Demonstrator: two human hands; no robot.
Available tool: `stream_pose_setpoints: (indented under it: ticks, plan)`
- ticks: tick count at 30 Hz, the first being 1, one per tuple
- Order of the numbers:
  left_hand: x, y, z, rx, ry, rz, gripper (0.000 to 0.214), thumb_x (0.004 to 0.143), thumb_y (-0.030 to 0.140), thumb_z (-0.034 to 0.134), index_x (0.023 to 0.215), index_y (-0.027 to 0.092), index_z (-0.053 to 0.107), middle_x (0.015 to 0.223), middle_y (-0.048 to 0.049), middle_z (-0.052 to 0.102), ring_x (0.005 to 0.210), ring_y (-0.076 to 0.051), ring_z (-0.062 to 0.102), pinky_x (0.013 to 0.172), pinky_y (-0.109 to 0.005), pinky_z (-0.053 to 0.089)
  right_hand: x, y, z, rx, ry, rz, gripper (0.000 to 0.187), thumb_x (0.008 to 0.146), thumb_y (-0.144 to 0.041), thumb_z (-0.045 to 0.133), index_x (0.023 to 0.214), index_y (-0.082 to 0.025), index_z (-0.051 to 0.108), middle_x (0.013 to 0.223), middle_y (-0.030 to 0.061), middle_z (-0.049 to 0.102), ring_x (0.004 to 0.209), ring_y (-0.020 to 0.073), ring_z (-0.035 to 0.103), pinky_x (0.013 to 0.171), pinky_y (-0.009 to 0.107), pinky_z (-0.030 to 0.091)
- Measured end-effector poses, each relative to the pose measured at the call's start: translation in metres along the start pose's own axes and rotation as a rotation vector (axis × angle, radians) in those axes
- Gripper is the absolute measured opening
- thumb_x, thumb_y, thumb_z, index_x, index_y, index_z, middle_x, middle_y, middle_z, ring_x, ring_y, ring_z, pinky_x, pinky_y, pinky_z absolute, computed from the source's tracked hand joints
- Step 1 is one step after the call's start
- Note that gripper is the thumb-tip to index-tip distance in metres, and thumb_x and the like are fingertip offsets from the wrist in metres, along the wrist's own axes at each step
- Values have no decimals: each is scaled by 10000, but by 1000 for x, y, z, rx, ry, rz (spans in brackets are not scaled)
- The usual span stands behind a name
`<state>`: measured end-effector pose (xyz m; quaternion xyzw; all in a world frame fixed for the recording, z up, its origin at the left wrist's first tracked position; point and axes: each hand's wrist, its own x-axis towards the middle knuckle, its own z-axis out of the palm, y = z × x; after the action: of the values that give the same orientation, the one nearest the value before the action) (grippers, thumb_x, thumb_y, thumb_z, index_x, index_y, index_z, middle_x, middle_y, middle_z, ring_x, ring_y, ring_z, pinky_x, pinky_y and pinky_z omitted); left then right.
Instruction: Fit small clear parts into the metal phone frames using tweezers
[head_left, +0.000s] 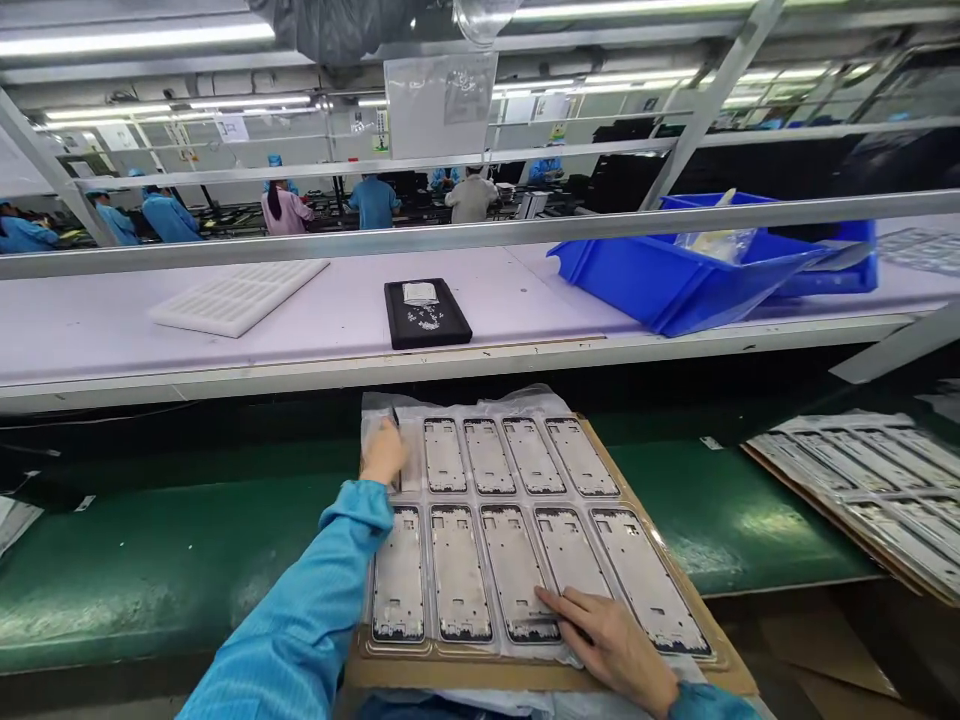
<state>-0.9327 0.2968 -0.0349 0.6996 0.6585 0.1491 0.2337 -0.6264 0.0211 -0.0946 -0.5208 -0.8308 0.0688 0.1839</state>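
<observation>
A clear plastic tray (430, 648) holds two rows of silvery phone frames (514, 560) with dark edges. My left hand (384, 455) is at the tray's far left compartment, fingers closed on a phone frame (397, 425) that stands tilted on edge; my hand and sleeve hide much of it. Over the near row lies my right hand (611, 640), fingers stretched out and loosely apart. Its index fingertip touches the middle frame, and the other fingers reach toward the neighbouring one. A thin dark line shows under these fingers; whether it is a separate object I cannot tell.
Cardboard (480, 676) lies under the tray on a green bench (187, 560). Another loaded tray (862, 500) sits at the right. On the shelf beyond are a white foam tray (240, 295), a black tray (429, 335) of small parts and blue bins (675, 285). Co-workers sit far behind.
</observation>
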Motion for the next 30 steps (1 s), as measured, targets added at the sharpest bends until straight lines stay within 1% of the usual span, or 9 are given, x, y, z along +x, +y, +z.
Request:
stream_pose_setpoints:
  ticks: [4,9,11,13,16,18,20,24,30]
  plan:
    - [-27,-28,0,-132,55,30,571,988,164,303,1546,40,288,1298,-266,648,1224,-307,650,1008,-426,525,3,-4,-2,-20,31,14,414,959,-158,409,1226,-222,719,727,38,690,594,165,667,542,249,496]
    - [-53,-29,14,-309,198,125,537,966,161,348,1499,107,389,1558,-201,428,1474,-276,402,1217,-431,354,2,-7,-1,-18,36,53,399,964,-167,413,1204,-231,725,724,32,690,602,165,678,543,250,497]
    - [-62,-21,-1,-405,361,242,470,966,163,345,1416,143,481,1524,-182,460,1451,-264,432,1211,-433,368,0,-7,0,-1,38,73,390,963,-178,425,1208,-238,723,728,31,694,605,166,684,546,252,502]
    - [-64,-5,-34,-446,527,410,378,985,178,333,1273,195,577,1391,-146,575,1346,-237,535,1162,-416,425,-1,-7,1,10,36,83,387,970,-188,427,1221,-233,719,739,33,699,611,168,689,551,257,510]
    - [-38,36,-97,-459,677,595,269,1004,210,378,1072,224,638,1101,-82,689,1100,-208,650,1007,-369,521,-2,-7,2,19,38,83,384,981,-208,424,1226,-227,720,728,31,695,604,172,688,544,260,513]
    - [0,69,-131,-411,653,650,249,997,200,407,1038,207,652,1034,-70,696,1012,-198,660,946,-347,530,-2,-7,2,43,53,95,378,981,-217,428,1212,-235,726,718,28,694,598,171,687,538,257,515]
    - [43,100,-148,-300,535,667,247,952,144,443,1028,173,676,1034,-84,698,976,-198,658,904,-329,529,-3,-7,3,77,79,111,368,981,-226,435,1197,-238,733,727,30,701,603,170,695,546,254,528]
    - [105,135,-145,18,353,520,167,855,141,582,923,158,734,960,-83,689,907,-214,639,882,-339,517,-7,-3,8,121,138,120,354,988,-243,449,1198,-249,734,775,42,734,629,174,719,578,254,561]
    - [125,140,-131,179,328,465,127,865,228,633,837,176,746,859,-90,680,896,-250,620,864,-362,496,-11,4,18,192,196,81,358,993,-215,439,1223,-264,708,809,42,744,650,179,728,573,253,553]
